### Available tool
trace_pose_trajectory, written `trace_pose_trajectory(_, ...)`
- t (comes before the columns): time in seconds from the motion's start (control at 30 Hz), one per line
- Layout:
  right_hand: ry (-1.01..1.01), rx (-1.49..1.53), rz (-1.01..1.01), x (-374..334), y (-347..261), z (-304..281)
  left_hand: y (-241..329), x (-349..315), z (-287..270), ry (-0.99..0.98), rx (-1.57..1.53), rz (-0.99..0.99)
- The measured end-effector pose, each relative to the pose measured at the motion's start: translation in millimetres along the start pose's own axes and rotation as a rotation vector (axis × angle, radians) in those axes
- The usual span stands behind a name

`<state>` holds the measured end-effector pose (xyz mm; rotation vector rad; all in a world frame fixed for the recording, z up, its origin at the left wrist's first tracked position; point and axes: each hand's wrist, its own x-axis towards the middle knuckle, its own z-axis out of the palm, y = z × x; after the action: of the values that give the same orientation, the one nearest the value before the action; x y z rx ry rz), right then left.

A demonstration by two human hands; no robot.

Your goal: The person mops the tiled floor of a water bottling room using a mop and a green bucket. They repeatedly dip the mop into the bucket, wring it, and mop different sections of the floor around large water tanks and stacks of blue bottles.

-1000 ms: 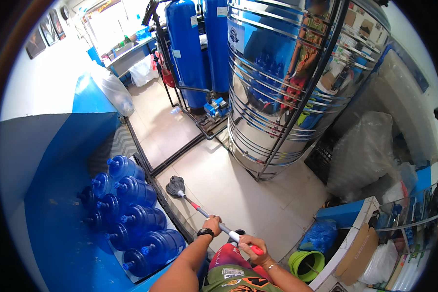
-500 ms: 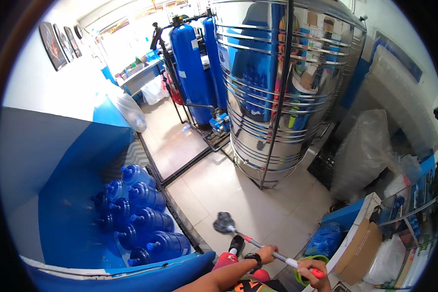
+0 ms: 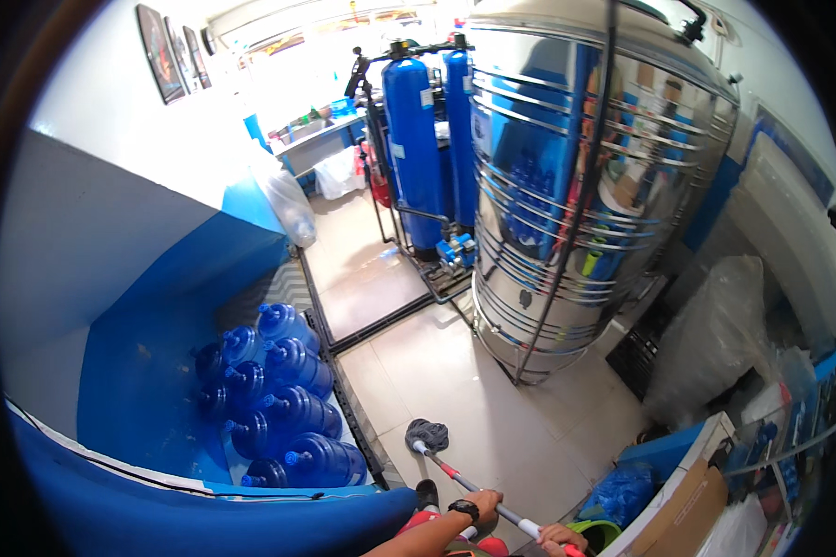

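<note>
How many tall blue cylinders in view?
2. The front blue cylinder stands left of the steel tank; the rear blue cylinder is between them, partly hidden. More could be hidden behind.

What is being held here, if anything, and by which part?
A mop, by its handle: the left hand grips the grey shaft, the right hand its upper, red-tipped end.
</note>
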<state>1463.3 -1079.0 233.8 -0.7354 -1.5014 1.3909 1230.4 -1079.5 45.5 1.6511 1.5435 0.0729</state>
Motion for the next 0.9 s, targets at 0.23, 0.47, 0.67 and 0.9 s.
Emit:
trace_pose_trajectory(0.23, -0.133, 0.062, -0.171, 54.1, 108.5, 145.2, -122.2, -62.4, -64.5, 0.65, -0.073, -0.619)
trace_pose_trajectory(0.47, -0.327, -0.032, 0.005, 155.0, 183.9, 279.0, -181.6, -143.8, -73.2, 0.8, -0.338, -0.738)
trace_pose_trajectory(0.67, -0.417, 0.029, 0.28, 190.0, 208.8, 330.9, -148.3, -169.3, 12.7, 0.606, -0.54, -0.712)
trace_pose_trajectory(0.9, -0.501, -0.058, 0.147, 139.6, 182.9, 218.5, -111.2, -171.9, 48.2, 0.534, -0.488, -0.67)
